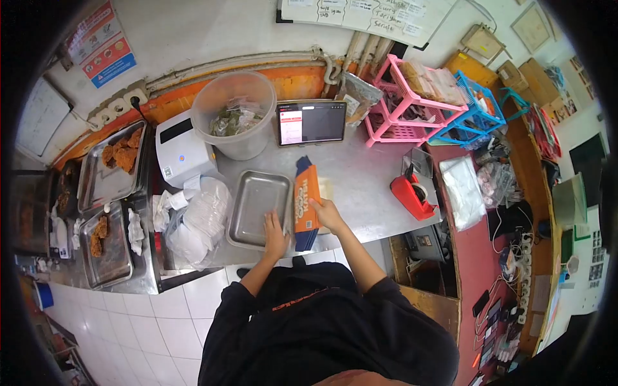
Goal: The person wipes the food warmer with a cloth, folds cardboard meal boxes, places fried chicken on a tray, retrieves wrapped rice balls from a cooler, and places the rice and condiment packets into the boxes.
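My right hand (pixel 329 216) grips the side of an orange and navy printed carton (pixel 307 199), which looks folded and stands narrow on the steel counter. To its left lies a shallow metal tray (pixel 259 202) with nothing in it. My left hand (pixel 275 238) rests at the tray's right front part, its fingers stretched out and pointing away from me. A pale flat piece (pixel 326 188) shows partly behind the carton, mostly hidden by it and my right hand.
Behind the tray are a tablet (pixel 311 122) and a plastic bucket (pixel 235 147) of small packets. A white printer (pixel 182 149), a bag of white paper or plastic (pixel 205 219) and fried-chicken trays (pixel 111 186) stand left. Rightward are a red tape dispenser (pixel 412 198) and pink rack (pixel 412 106).
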Motion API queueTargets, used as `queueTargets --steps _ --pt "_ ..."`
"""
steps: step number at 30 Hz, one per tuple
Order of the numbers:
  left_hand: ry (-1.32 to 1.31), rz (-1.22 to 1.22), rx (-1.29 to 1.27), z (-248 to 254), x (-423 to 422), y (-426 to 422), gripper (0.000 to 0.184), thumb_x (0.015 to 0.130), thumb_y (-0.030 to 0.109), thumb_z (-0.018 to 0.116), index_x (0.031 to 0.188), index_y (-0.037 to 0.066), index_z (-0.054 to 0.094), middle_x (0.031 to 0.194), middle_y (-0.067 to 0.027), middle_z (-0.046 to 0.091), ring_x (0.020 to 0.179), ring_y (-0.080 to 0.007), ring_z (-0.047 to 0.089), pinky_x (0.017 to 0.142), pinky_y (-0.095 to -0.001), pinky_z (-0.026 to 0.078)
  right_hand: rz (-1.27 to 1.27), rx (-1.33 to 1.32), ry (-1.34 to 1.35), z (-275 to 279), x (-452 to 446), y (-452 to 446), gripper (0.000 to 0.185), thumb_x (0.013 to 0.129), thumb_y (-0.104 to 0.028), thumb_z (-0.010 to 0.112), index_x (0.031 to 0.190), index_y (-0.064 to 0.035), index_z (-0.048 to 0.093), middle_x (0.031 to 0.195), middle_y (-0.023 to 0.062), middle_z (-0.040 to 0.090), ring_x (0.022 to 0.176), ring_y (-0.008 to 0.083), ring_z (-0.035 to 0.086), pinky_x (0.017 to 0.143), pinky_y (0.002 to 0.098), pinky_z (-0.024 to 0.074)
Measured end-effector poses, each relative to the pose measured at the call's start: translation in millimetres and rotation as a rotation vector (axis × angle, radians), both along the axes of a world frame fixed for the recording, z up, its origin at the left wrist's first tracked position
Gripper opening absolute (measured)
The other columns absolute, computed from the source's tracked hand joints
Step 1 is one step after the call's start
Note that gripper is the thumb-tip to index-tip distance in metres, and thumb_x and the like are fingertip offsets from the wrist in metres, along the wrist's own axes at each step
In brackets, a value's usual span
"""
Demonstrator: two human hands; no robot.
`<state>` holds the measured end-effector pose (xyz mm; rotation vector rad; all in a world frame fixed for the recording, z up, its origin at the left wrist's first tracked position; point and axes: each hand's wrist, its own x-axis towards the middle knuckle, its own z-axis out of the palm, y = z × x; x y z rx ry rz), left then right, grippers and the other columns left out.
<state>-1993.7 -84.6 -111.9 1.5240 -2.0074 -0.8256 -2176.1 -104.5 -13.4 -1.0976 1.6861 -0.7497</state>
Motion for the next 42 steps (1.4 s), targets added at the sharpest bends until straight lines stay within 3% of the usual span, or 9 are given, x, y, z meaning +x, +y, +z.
queueTargets --steps 7,10,16,22,24,32,36,40,42 --pt "0.692 0.014 0.416 57 -43 -34 0.065 0.08 0.025 0.054 0.13 -0.006 0.024 0.127 -0.0267 0.036 0.121 -0.0366 0.033 0.099 -0.0384 0.028 -0.078 0.213 -0.819 12 -7 0 0.053 0.087 -0.042 0.047 0.121 -0.0009 0.044 0.113 0.0108 0.054 0.099 0.0182 0.054 0.084 0.0319 0.0428" --pt "0.095 -0.067 0.149 86 -57 -37 0.06 0.082 0.021 0.053 0.129 -0.005 0.027 0.125 -0.0255 0.039 0.114 -0.0323 0.042 0.095 -0.0358 0.034 -0.12 0.285 -0.883 20 -9 6 0.061 0.087 -0.045 0.044 0.127 -0.0003 0.035 0.121 0.013 0.048 0.107 0.0232 0.05 0.087 0.0384 0.0427" --pt "0.036 -0.178 0.408 102 -47 -64 0.061 0.08 0.021 0.048 0.131 -0.002 0.023 0.108 -0.0297 0.051 0.102 -0.0383 0.051 0.087 -0.0413 0.04 -0.179 0.285 -1.019 -20 -13 2 0.051 0.089 -0.038 0.043 0.126 -0.0029 0.036 0.121 0.0114 0.048 0.107 0.024 0.05 0.088 0.0387 0.0427" --pt "0.053 -0.198 0.42 90 -41 -65 0.063 0.078 0.015 0.049 0.129 -0.004 0.017 0.108 -0.0303 0.05 0.097 -0.0408 0.053 0.084 -0.0423 0.041 0.074 -0.151 -0.427 -16 0 0 0.028 0.086 -0.014 0.045 0.108 0.0009 0.053 0.103 0.0152 0.059 0.094 0.0254 0.058 0.079 0.0363 0.0459" --pt "0.025 -0.25 0.411 91 -52 -58 0.072 0.077 0.014 0.05 0.132 -0.005 0.008 0.108 -0.0324 0.049 0.096 -0.041 0.053 0.084 -0.0417 0.042 0.188 -0.113 0.176 31 18 -4 0.022 0.079 -0.008 0.045 0.093 0.0035 0.057 0.087 0.0249 0.06 0.084 0.037 0.058 0.073 0.0424 0.0446" --pt "0.048 -0.001 0.737 119 -47 -63 0.08 0.074 0.003 0.05 0.133 -0.006 -0.004 0.127 -0.0337 0.03 0.106 -0.0442 0.046 0.088 -0.0419 0.041 0.201 -0.201 0.208 104 -11 26 0.023 0.079 -0.009 0.049 0.097 0.0045 0.054 0.086 0.0266 0.058 0.084 0.0388 0.058 0.072 0.0406 0.0446" --pt "-0.153 0.072 0.288 90 -41 -62 0.083 0.076 0.014 0.054 0.133 -0.005 -0.003 0.133 -0.0286 0.025 0.113 -0.0454 0.039 0.091 -0.0515 0.036 0.212 -0.136 0.268 159 -74 41 0.024 0.08 -0.012 0.048 0.096 0.0052 0.055 0.084 0.0253 0.059 0.082 0.0375 0.058 0.071 0.0392 0.0447" --pt "-0.442 0.017 -0.388 189 -79 -32 0.08 0.075 0.027 0.059 0.133 -0.005 0.013 0.133 -0.0268 0.027 0.121 -0.0388 0.033 0.093 -0.045 0.035 0.226 -0.049 0.39 120 -97 46 0.028 0.081 -0.017 0.042 0.096 0.0038 0.055 0.086 0.0285 0.057 0.085 0.0414 0.055 0.076 0.0438 0.0426" --pt "-0.241 -0.066 -0.23 186 -99 -24 0.079 0.075 0.028 0.059 0.132 -0.005 0.016 0.131 -0.0265 0.03 0.119 -0.0385 0.035 0.092 -0.0439 0.036 0.191 -0.019 0.429 82 -99 41 0.034 0.085 -0.025 0.041 0.097 0.0033 0.055 0.086 0.028 0.058 0.085 0.0408 0.055 0.078 0.0423 0.0424"
